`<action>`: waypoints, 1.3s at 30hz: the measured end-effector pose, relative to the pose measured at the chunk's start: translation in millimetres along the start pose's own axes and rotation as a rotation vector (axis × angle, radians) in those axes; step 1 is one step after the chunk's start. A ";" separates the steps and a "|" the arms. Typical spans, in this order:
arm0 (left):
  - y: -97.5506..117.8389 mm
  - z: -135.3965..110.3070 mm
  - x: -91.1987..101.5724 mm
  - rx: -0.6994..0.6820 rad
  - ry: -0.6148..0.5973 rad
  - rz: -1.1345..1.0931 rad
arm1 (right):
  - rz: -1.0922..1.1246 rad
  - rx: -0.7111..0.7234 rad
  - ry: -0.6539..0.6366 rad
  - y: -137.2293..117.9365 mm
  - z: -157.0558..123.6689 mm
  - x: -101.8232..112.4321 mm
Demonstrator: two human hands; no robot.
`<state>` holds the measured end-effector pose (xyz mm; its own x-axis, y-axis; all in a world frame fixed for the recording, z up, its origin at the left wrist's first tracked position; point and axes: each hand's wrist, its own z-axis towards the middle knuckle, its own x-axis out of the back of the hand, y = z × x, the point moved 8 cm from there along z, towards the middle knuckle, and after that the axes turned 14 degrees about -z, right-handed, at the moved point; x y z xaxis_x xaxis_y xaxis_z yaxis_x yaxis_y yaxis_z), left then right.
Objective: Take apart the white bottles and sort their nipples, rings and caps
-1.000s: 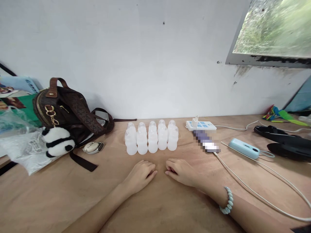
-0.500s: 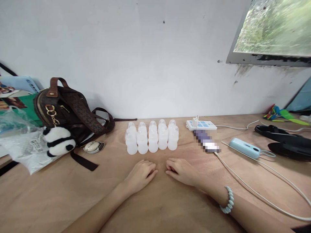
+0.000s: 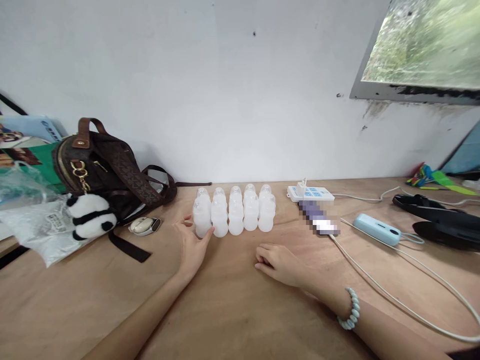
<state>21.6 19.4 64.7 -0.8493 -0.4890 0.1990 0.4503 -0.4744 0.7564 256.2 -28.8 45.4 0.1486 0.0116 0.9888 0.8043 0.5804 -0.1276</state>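
Two rows of small frosted-white baby bottles with clear dome caps stand upright on the table. My left hand [image 3: 193,245] is at the front-left bottle [image 3: 203,217], fingers on its left side and thumb near its lower right edge. The fingers are spread apart; whether they touch the bottle I cannot tell. My right hand [image 3: 277,262] rests on the table in front of the right end of the rows, its fingers curled in with nothing seen in them. A bead bracelet [image 3: 350,309] circles the right wrist.
To the left are a brown backpack [image 3: 112,165] with a panda plush [image 3: 92,216], a plastic bag [image 3: 41,230] and a beige watch-like item [image 3: 144,226]. A power strip [image 3: 318,195], a pixelated phone [image 3: 317,217], a blue power bank [image 3: 377,229] and cables lie right.
My left hand has moved forward and left from the table to the front-left bottle, and its fingers have spread. The right hand and the bottles stay in place.
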 end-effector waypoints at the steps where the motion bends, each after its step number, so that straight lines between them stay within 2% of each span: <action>1: -6.3 1.8 -0.8 0.023 0.000 0.002 | 0.001 0.000 -0.001 0.0 0.1 0.0; 5: -24.3 5.5 -4.4 0.106 -0.029 0.010 | 0.006 -0.002 -0.002 -0.3 0.2 1.0; 11: -35.7 7.1 -6.1 0.170 -0.056 -0.008 | 0.025 -0.002 0.002 0.0 -0.1 1.6; 14: -41.3 7.3 -5.0 0.192 -0.030 -0.041 | 0.041 -0.002 0.006 0.7 0.2 0.7; 17: -44.8 8.3 1.6 0.203 0.049 -0.082 | 0.067 -0.003 0.012 1.1 0.5 0.5; 20: -38.4 7.6 12.5 0.174 0.163 -0.116 | 0.110 -0.005 0.023 1.4 0.4 1.2; 23: -16.6 1.5 17.1 0.084 0.199 -0.155 | 0.184 -0.014 0.045 2.8 -0.3 2.1; 25: 4.9 -5.8 13.3 0.002 0.139 -0.187 | 0.253 -0.029 0.066 5.4 -0.7 1.8; 27: 28.3 -14.8 3.2 -0.076 -0.001 -0.221 | 0.343 -0.061 0.093 10.4 -0.6 0.7; 31: 69.7 -38.6 -30.7 -0.271 -0.481 -0.198 | 0.582 -0.177 0.198 28.1 0.1 1.1; 33: 78.9 -49.5 -41.3 -0.379 -0.638 -0.120 | 0.695 -0.234 0.259 37.4 -0.9 3.3; 36: 79.8 -59.2 -47.9 -0.513 -0.715 0.016 | 0.804 -0.258 0.288 41.7 -3.1 5.8; 39: 76.2 -66.9 -51.5 -0.579 -0.753 0.098 | 0.824 -0.217 0.226 32.4 -3.9 3.8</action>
<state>118.1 -40.5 70.4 -0.6640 -0.0419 0.7465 0.4236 -0.8438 0.3294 285.1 -13.1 44.7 0.8214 0.1833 0.5401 0.4795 0.2908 -0.8279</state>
